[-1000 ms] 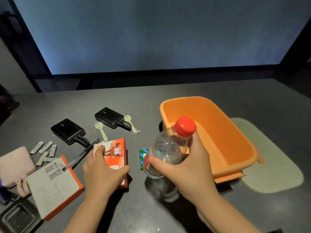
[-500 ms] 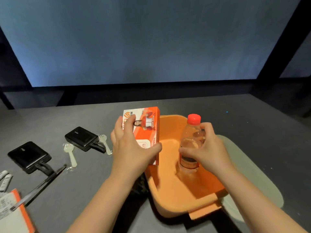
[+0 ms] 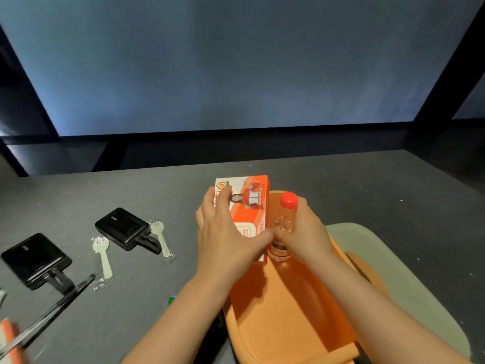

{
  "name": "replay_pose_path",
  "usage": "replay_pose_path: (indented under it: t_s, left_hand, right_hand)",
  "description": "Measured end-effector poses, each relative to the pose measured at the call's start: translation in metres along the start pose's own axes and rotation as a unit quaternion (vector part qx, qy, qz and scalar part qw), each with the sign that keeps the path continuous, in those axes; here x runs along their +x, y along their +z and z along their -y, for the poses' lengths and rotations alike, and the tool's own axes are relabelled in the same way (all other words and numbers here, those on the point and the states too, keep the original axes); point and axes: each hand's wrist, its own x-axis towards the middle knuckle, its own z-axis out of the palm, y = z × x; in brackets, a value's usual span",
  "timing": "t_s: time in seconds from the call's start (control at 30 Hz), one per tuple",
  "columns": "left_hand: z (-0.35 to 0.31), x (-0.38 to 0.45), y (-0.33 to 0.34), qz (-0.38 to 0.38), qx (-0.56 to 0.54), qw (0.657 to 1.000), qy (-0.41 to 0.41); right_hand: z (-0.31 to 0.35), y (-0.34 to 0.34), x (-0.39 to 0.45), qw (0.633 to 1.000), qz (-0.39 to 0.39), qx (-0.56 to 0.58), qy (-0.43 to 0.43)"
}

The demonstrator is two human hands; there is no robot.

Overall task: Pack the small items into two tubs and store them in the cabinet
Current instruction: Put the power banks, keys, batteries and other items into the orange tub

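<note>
The left hand (image 3: pixel 225 240) grips an orange and white box (image 3: pixel 250 206), fingers curled over its top-left corner and thumb across its lower front, holding it upright at the far-left end of the orange tub (image 3: pixel 286 311). The right hand (image 3: pixel 305 232) is wrapped round a clear bottle (image 3: pixel 282 232) with a red cap (image 3: pixel 288 199) — the bottle stands upright inside the tub, just right of the box and touching or nearly touching it. The two thumbs meet between box and bottle. Whether the box's lower edge rests on the tub floor cannot be told, as the hand covers it.

The tub sits on the dark grey counter (image 3: pixel 157 193), partly over a pale green lid (image 3: pixel 388 261) lying flat to its right. To the left on the counter lie two black power banks (image 3: pixel 122 227) (image 3: pixel 35 258), each with a short strap, and two pale wrapped sporks (image 3: pixel 102 256) (image 3: pixel 161 239) — one between the banks, one just right of the nearer-centre bank. A dark pen (image 3: pixel 52 308) lies slanted towards the lower left, and an orange-edged item shows blurred at the left corner.
</note>
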Motion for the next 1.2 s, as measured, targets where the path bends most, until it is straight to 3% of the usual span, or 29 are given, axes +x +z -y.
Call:
replay_pose_path:
  t_s: [0.1,0.2,0.23,0.33,0.43,0.53,0.63,0.77,0.97,1.2]
  left_hand:
    - [0.001,-0.002,0.001,0.004,0.013,1.0,0.017]
    - [0.001,-0.009,-0.001,0.001,0.013,0.999,0.032]
    - [0.001,-0.012,-0.002,-0.003,0.004,0.999,0.036]
    - [-0.002,-0.022,-0.004,-0.014,-0.016,0.998,0.058]
    - [0.003,-0.032,-0.013,0.016,-0.024,0.997,0.067]
    - [0.023,-0.04,-0.028,0.041,-0.033,0.997,0.051]
    - [0.048,-0.048,-0.036,0.049,-0.017,0.999,0.002]
    - [0.058,-0.061,-0.03,0.086,-0.027,0.996,-0.023]
    - [0.059,-0.067,-0.018,0.093,-0.037,0.994,-0.033]
    - [0.06,-0.072,-0.015,0.09,-0.054,0.994,-0.033]
  right_hand:
    - [0.005,-0.011,-0.017,0.994,-0.069,0.082,-0.023]
    - [0.015,-0.02,-0.048,0.949,-0.171,0.258,-0.063]
    - [0.02,-0.021,-0.056,0.937,-0.154,0.307,-0.064]
    - [0.03,-0.012,-0.064,0.9,-0.005,0.436,-0.019]
    - [0.029,-0.005,-0.055,0.887,0.029,0.46,0.021]
    - [0.02,-0.012,-0.049,0.919,0.024,0.394,0.009]
    - [0.01,-0.026,-0.053,0.969,0.012,0.243,-0.043]
    - [0.002,-0.023,-0.058,0.996,0.024,0.06,-0.065]
    - [0.007,0.024,-0.036,0.979,0.183,-0.088,0.016]
    - [0.028,0.05,-0.023,0.941,0.216,-0.26,0.02]
